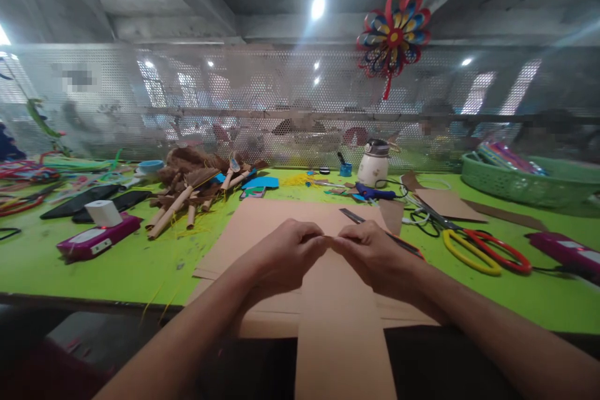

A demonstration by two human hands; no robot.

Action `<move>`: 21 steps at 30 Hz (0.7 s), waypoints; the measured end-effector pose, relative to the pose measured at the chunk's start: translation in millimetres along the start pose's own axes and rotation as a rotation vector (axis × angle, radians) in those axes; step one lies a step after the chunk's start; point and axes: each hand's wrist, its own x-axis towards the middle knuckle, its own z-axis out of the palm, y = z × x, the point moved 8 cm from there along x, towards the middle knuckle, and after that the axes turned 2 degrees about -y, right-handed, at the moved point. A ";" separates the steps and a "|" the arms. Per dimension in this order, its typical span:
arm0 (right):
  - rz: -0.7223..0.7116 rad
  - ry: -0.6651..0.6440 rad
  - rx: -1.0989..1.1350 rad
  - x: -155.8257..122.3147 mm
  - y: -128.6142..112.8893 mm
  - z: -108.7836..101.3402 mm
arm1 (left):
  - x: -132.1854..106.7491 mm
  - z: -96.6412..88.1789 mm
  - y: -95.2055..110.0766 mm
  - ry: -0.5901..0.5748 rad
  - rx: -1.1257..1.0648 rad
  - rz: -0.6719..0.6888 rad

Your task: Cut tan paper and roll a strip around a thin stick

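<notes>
A long strip of tan paper (344, 325) hangs from my fingers toward my lap, its far end pinched in both hands. My left hand (293, 250) closes on that end from the left, thumb along the edge. From the other side my right hand (368, 250) pinches the same end, the two thumbs almost meeting. Whether the edge is folded or rolled is hidden by my fingers. Under my hands lie larger tan paper sheets (220, 240). A utility knife (407, 247) and a dark flat blade or ruler (350, 215) are partly behind my right hand.
Scissors (478, 253) with red and yellow handles lie right on the green table (154, 269). Beyond are a blue glue gun (375, 192), a white bottle (374, 165) and a green basket (525, 184). Rolled brown paper pieces (173, 212) and a magenta power strip (98, 239) lie left.
</notes>
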 end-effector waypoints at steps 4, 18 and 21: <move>-0.009 0.018 -0.004 3.3 9.3 3.0 | -0.9 -2.4 5.5 0.056 0.007 0.029; 0.012 -0.106 0.123 2.8 2.0 13.1 | -4.3 0.7 9.7 0.022 0.006 0.027; 0.031 -0.097 0.210 3.8 6.3 14.7 | -1.6 2.2 8.9 0.020 -0.018 0.035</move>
